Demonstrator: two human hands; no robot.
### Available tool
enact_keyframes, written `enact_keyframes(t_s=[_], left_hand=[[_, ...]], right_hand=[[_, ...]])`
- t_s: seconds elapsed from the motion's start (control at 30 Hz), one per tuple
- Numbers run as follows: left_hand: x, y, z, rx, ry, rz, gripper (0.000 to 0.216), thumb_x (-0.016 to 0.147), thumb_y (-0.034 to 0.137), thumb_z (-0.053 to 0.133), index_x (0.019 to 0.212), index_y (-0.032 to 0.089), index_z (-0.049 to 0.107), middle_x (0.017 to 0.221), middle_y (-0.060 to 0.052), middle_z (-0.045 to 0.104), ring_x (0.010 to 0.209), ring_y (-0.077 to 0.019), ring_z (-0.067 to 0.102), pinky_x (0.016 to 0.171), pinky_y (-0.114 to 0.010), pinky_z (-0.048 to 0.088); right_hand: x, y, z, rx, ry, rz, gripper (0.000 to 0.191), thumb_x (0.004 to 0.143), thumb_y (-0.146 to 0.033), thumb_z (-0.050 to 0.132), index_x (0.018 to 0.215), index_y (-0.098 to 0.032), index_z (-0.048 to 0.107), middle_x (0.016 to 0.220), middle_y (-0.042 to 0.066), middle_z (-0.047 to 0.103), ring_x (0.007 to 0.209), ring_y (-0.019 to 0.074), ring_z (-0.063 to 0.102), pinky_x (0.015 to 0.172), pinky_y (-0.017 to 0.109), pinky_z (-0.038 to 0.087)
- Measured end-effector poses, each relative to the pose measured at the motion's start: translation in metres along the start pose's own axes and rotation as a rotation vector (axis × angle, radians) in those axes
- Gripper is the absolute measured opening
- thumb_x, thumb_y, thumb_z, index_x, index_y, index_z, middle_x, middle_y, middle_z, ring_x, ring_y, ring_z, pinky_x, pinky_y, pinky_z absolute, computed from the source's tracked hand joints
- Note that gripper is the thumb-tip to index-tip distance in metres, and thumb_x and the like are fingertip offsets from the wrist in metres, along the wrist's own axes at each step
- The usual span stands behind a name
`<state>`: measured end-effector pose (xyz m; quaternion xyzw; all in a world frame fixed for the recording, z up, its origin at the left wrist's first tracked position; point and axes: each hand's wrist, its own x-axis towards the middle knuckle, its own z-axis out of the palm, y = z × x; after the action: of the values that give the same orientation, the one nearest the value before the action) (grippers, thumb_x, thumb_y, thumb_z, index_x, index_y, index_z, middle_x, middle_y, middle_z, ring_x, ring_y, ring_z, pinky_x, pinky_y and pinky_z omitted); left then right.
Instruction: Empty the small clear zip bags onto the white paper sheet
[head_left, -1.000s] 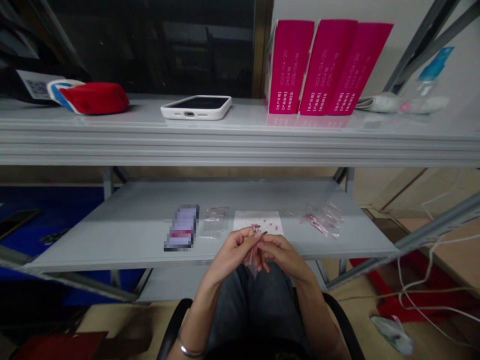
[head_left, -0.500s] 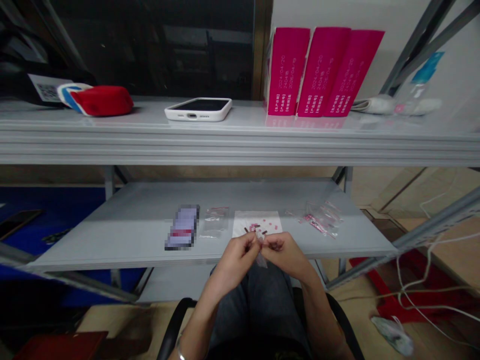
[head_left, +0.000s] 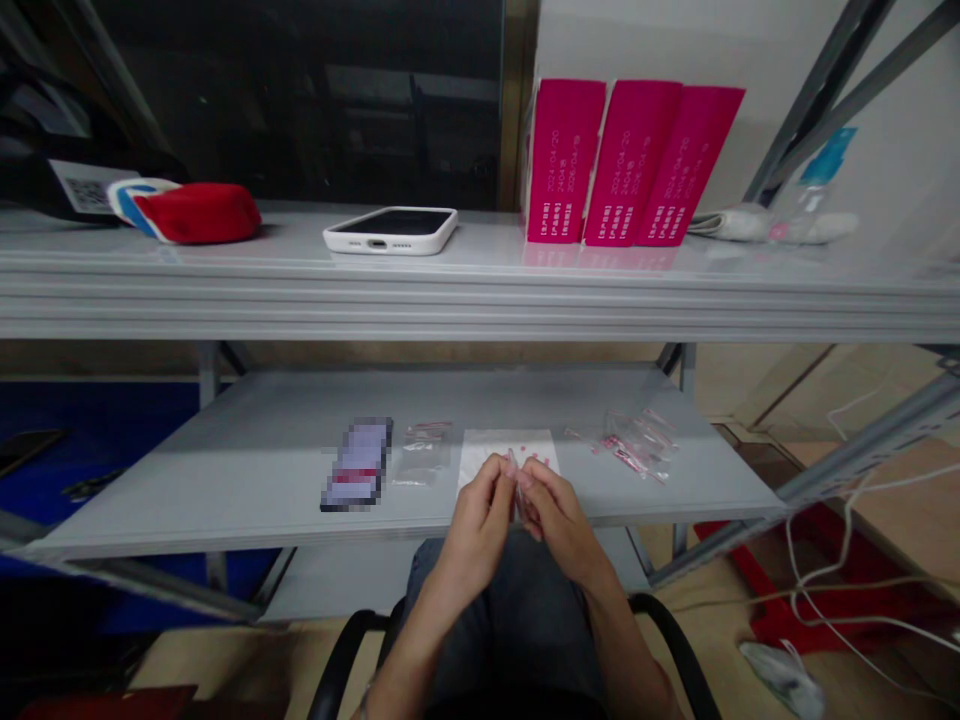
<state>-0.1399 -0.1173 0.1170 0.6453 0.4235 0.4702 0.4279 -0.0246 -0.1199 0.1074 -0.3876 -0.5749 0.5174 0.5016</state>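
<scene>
Pinching a small clear bag (head_left: 517, 490) between them, left hand (head_left: 476, 520) and right hand (head_left: 559, 518) meet at the shelf (head_left: 225, 470) edge; bare shelf lies at 10 o'clock.

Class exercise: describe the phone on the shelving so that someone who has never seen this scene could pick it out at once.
Start at the grey upper shelf. Between the red pouch on the left and the three upright magenta boxes on the right lies the phone. It alone lies flat, with a dark screen and white case.
</scene>
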Motion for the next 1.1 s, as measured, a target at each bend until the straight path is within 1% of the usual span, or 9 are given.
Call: enact_keyframes(t_s=[0.2,0.33,0.43,0.53,0.67,0.73,0.93,1.0,1.1], left_hand=[[0.000,-0.001,0.000,0.008,0.047,-0.024,0.024,0.090,0.036,0.040,0.074,0.018,0.045,0.067,0.003,0.045,0.060,-0.0103,0.039,0.057,-0.021,0.033],[0.000,0.002,-0.003,0.123,0.090,-0.030,0.027,0.089,0.036,0.040,0.069,0.019,0.042,0.060,0.005,0.040,0.055,-0.0095,0.036,0.053,-0.021,0.029],[-0.002,0.002,-0.006,0.250,0.136,-0.025,0.025,0.088,0.031,0.042,0.067,0.019,0.039,0.057,0.006,0.037,0.054,-0.0091,0.034,0.052,-0.021,0.026],[-0.003,0.000,-0.009,0.346,0.126,0.004,0.021,0.086,0.025,0.046,0.067,0.019,0.039,0.060,0.005,0.041,0.055,-0.0095,0.037,0.054,-0.021,0.029],[-0.003,-0.003,-0.010,0.545,0.195,0.158,0.008,0.085,0.020,0.047,0.077,0.019,0.048,0.077,-0.001,0.051,0.073,-0.0147,0.048,0.066,-0.025,0.037],[-0.003,-0.004,-0.010,0.653,0.210,0.216,0.010,0.087,0.019,0.045,0.085,0.019,0.055,0.086,-0.004,0.052,0.083,-0.0183,0.048,0.074,-0.030,0.038],[-0.004,-0.007,-0.011,0.833,0.202,0.230,0.021,0.087,0.022,0.049,0.103,0.024,0.063,0.102,-0.008,0.052,0.094,-0.0230,0.048,0.080,-0.037,0.040],[-0.003,-0.008,-0.013,0.850,0.186,0.230,0.027,0.086,0.021,0.052,0.110,0.026,0.061,0.111,-0.009,0.050,0.101,-0.0245,0.047,0.083,-0.040,0.041],[-0.001,-0.010,-0.016,0.861,0.155,0.251,0.035,0.084,0.019,0.053,0.118,0.029,0.057,0.121,-0.009,0.045,0.109,-0.0256,0.044,0.088,-0.042,0.041]], right_hand=[[0.000,0.005,0.000,-0.153,0.023,-0.058,0.029,0.091,-0.044,0.038,0.072,-0.021,0.043,0.063,-0.004,0.039,0.056,0.0106,0.037,0.049,0.022,0.030],[0.003,0.009,-0.005,-0.320,0.045,-0.116,0.025,0.091,-0.035,0.038,0.069,-0.021,0.040,0.061,-0.005,0.039,0.056,0.0112,0.037,0.052,0.024,0.028],[0.005,0.012,-0.008,-0.435,0.124,-0.140,0.022,0.090,-0.031,0.038,0.069,-0.022,0.038,0.060,-0.005,0.040,0.056,0.0114,0.037,0.052,0.024,0.025],[0.005,0.015,-0.008,-0.492,0.202,-0.139,0.021,0.090,-0.029,0.037,0.070,-0.022,0.039,0.061,-0.004,0.041,0.056,0.0118,0.039,0.053,0.025,0.025],[0.003,0.017,-0.001,-0.496,0.198,-0.143,0.022,0.091,-0.031,0.036,0.071,-0.022,0.041,0.062,-0.004,0.043,0.057,0.0123,0.040,0.055,0.025,0.026],[0.002,0.018,0.003,-0.480,0.198,-0.142,0.023,0.091,-0.033,0.036,0.072,-0.022,0.042,0.062,-0.004,0.043,0.057,0.0123,0.041,0.055,0.025,0.027],[-0.004,0.023,0.020,-0.260,0.301,-0.082,0.030,0.089,-0.041,0.042,0.066,-0.022,0.041,0.058,-0.004,0.042,0.054,0.0113,0.041,0.053,0.025,0.033],[-0.006,0.025,0.025,-0.036,0.337,0.023,0.031,0.087,-0.046,0.046,0.068,-0.022,0.043,0.056,-0.005,0.042,0.049,0.0108,0.041,0.046,0.023,0.033],[-0.007,0.026,0.026,0.392,0.327,0.237,0.030,0.081,-0.053,0.052,0.090,-0.024,0.049,0.065,-0.004,0.052,0.050,0.0129,0.051,0.039,0.022,0.037]])
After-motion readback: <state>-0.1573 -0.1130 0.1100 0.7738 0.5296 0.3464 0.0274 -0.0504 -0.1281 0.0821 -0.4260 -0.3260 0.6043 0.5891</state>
